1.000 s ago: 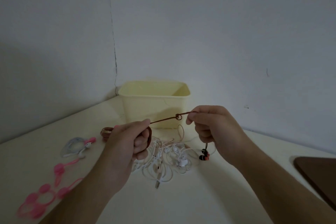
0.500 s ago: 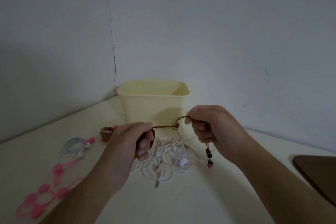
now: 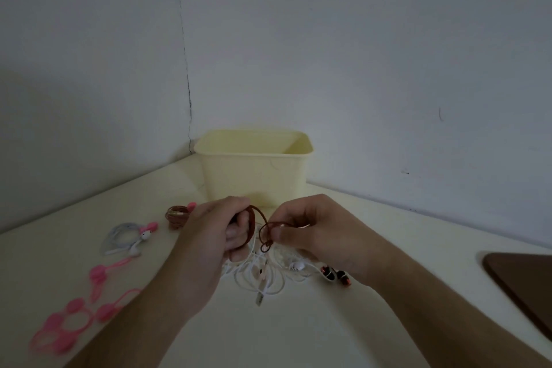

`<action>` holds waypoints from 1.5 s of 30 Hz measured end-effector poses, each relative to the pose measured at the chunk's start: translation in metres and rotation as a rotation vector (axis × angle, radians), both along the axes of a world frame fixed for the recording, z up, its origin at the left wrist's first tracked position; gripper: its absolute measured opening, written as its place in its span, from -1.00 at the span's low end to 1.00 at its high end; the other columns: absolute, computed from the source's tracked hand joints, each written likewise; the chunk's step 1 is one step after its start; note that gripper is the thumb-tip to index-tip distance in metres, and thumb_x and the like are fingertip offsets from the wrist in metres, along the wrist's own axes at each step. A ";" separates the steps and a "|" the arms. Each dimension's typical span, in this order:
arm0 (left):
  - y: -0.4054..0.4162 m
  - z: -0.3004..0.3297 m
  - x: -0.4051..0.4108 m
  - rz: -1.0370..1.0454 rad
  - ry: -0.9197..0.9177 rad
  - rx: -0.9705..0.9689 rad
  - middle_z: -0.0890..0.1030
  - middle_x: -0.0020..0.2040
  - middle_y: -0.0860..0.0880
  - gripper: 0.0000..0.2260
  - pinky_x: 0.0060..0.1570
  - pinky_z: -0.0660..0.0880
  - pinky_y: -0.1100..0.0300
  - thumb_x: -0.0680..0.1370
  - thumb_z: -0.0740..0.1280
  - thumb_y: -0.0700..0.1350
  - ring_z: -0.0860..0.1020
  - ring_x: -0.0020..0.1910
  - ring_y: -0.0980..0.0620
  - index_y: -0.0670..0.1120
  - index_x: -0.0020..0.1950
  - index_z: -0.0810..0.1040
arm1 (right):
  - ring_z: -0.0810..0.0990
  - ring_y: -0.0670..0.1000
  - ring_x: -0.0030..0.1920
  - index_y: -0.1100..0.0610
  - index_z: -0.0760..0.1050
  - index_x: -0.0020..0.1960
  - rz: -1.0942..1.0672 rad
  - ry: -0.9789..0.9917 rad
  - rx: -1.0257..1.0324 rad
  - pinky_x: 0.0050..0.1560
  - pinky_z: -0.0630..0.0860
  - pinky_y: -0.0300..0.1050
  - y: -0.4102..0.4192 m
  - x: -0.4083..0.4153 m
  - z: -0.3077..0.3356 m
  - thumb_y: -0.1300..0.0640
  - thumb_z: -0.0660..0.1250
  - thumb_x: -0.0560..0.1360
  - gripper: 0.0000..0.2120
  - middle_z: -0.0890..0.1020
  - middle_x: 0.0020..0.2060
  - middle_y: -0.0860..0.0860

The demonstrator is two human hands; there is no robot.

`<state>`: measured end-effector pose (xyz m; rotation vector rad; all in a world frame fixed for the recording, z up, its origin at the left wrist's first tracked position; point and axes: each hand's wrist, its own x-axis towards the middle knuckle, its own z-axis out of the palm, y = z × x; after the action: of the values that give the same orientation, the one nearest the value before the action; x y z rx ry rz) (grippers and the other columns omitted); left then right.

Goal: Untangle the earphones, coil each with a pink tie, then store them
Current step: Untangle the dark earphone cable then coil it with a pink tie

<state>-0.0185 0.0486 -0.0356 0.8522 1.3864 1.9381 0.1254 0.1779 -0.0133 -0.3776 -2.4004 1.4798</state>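
Observation:
My left hand (image 3: 215, 233) grips a coil of brown earphone cable (image 3: 253, 219) wound round its fingers. My right hand (image 3: 313, 227) pinches the same cable's free length, which sags in a small loop (image 3: 265, 240) between the hands. The cable's red-and-black earbuds (image 3: 336, 275) lie on the table under my right wrist. A tangle of white earphones (image 3: 263, 275) lies beneath both hands. Loose pink ties (image 3: 74, 317) lie at the front left. A yellow bin (image 3: 254, 170) stands behind.
A coiled white earphone with a pink tie (image 3: 125, 237) and a coiled brown one with a pink tie (image 3: 177, 215) rest on the cream table (image 3: 298, 331) to the left. A dark brown board (image 3: 522, 284) lies at the right edge. Walls meet in a corner behind the bin.
My hands have come closer together and lower. The brown cable, stretched taut before, now hangs slack in a loop, and the earbuds have dropped onto the table.

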 end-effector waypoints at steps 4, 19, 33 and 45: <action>0.001 -0.002 0.001 0.004 0.030 -0.023 0.05 -0.39 -0.08 -0.63 -0.48 0.22 0.20 0.66 0.25 -0.18 0.13 -0.52 0.05 -0.12 -0.37 0.37 | 0.37 -0.08 -0.42 0.28 0.65 0.04 -0.066 0.066 -0.170 -0.42 0.30 -0.31 0.002 -0.004 -0.003 0.31 0.36 0.63 -0.90 0.51 -0.27 0.15; 0.001 -0.002 0.004 -0.003 0.014 -0.029 0.07 -0.37 -0.08 -0.66 -0.53 0.23 0.22 0.65 0.27 -0.17 0.16 -0.53 0.08 -0.14 -0.33 0.38 | 0.50 -0.13 -0.21 0.02 0.60 0.07 -0.169 0.095 0.240 -0.13 0.45 -0.22 -0.009 -0.010 -0.003 0.36 0.34 0.44 -0.68 0.55 -0.24 -0.11; 0.003 -0.005 0.001 0.032 0.019 -0.044 0.04 -0.30 -0.16 -0.65 -0.50 0.21 0.20 0.65 0.28 -0.15 0.15 -0.49 0.05 -0.11 -0.35 0.41 | 0.74 -0.05 -0.20 0.02 0.60 -0.14 -0.249 0.076 0.271 0.01 0.70 0.07 -0.017 -0.012 -0.007 0.34 0.49 0.50 -0.77 0.74 -0.22 -0.05; 0.003 -0.006 -0.002 0.106 0.025 -0.092 0.22 -0.46 0.00 -0.63 -0.47 0.22 0.17 0.64 0.29 -0.16 0.21 -0.49 0.06 -0.10 -0.38 0.40 | 0.72 -0.07 -0.27 0.08 0.75 -0.04 -0.094 -0.027 0.313 -0.26 0.52 -0.33 -0.022 -0.005 0.006 0.33 0.43 0.56 -0.80 0.75 -0.27 -0.01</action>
<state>-0.0206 0.0520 -0.0419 0.7760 1.5517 1.9309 0.1207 0.1561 -0.0071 -0.4319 -2.5423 1.0430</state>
